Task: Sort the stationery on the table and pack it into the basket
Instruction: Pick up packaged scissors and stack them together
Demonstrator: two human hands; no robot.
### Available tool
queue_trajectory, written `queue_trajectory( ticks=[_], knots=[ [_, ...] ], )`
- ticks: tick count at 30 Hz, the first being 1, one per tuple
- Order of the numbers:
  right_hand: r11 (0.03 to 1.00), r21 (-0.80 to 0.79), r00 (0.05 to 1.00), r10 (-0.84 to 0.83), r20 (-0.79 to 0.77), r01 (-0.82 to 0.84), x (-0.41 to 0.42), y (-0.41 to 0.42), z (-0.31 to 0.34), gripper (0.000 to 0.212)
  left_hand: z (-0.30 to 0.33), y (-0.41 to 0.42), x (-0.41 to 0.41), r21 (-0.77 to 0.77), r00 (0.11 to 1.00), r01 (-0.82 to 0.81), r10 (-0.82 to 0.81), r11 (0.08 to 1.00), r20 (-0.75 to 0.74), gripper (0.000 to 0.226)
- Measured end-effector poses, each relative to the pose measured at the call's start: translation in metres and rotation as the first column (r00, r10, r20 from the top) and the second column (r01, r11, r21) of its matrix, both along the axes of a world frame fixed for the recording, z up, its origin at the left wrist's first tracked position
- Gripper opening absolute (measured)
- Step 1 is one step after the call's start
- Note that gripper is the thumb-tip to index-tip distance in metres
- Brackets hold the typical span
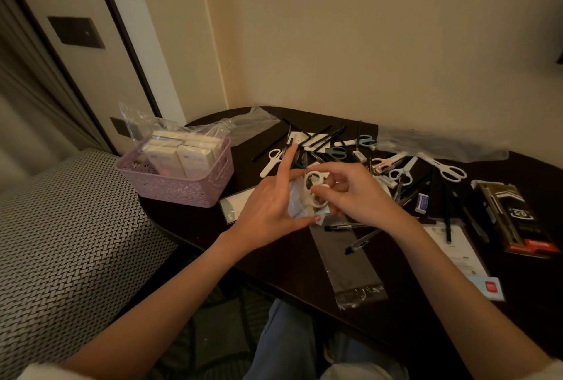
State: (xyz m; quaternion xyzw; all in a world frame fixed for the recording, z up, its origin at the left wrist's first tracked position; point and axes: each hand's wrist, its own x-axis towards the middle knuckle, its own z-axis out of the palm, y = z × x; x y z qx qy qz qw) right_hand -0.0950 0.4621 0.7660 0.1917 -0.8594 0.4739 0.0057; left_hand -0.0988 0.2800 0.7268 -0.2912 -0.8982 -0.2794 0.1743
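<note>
Lilac plastic, pierced with a flower pattern, makes up the basket [179, 184] at the left end of the dark surface [274, 263]. In the head view it holds a clear plastic bag [152, 126] with several cream-coloured boxes [182, 154] standing side by side; the bag's open top rises above the rim.

Above the middle of the surface, the left hand [268, 209] pinches a clear sleeve [297, 202] between thumb and fingers, its index finger pointing up. The right hand [356, 193] has its grip curled round the handles of white scissors [315, 192], which meet the sleeve's top; whether the blades are inside it cannot be told.

A long empty clear sleeve [347, 267] lies flat just below the hands, with black pens [344, 227] across its upper end. Behind the hands lie more scissors, among them a white pair [441, 166], a pink pair [387, 161] and a blue-handled pair [364, 140], mixed with black pens. An eraser [422, 203] sits to the right, and a dark retail pack [515, 221] lies near the right edge.
</note>
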Motion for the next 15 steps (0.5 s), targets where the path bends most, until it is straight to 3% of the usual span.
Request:
queue_trajectory(
  ticks=[5,10,15],
  knots=[
    [0.981,-0.193,0.983,0.061,0.172,-0.027,-0.006,0.002,-0.006,0.017,-0.008,0.002,0.003,0.066,1.000,-0.006,0.004,0.998,0.020,0.121],
    [0.948,-0.318,0.943,0.083,0.321,0.025,-0.014,0.004,-0.015,0.019,-0.016,0.007,0.002,0.204,0.994,-0.049,0.028,0.978,0.106,0.117],
    [0.969,-0.246,0.941,0.058,0.332,0.027,-0.024,0.000,-0.023,0.016,-0.029,0.009,-0.002,0.322,0.987,-0.102,0.057,0.941,0.147,0.114]
  ],
)
